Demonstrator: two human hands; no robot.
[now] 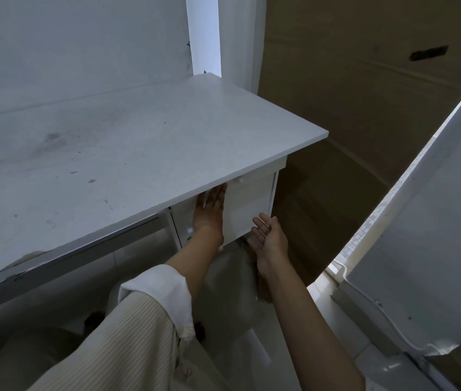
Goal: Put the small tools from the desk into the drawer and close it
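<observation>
The white desk (pixel 139 142) runs from the left border of the view to a free corner at the right. Its front edge slants down to the lower left. The desktop carries only grey smudges and small dark specks; no small tools can be made out on it.

The drawer (pixel 249 204) sits directly under the right end of the desktop, with its white front panel facing the person. A small knob shows at the top of the panel, just below the desk edge. Whether the panel sits flush with its frame cannot be told from this angle.

The left hand (pixel 209 213) lies flat against the left part of the drawer front, fingers extended and together, fingertips reaching the underside of the desk edge. It holds nothing. The right hand (pixel 270 238) is open, fingers loosely spread, near the lower right corner of the drawer front; contact cannot be confirmed. It holds nothing.

To the right of the desk a brown wall surface leaves a clear gap. A white panel (pixel 426 221) leans diagonally across the right side and narrows that room. Below the drawer a pale object is mostly hidden by the forearms. A striped sleeve with a white cuff (pixel 161 289) covers the left arm.
</observation>
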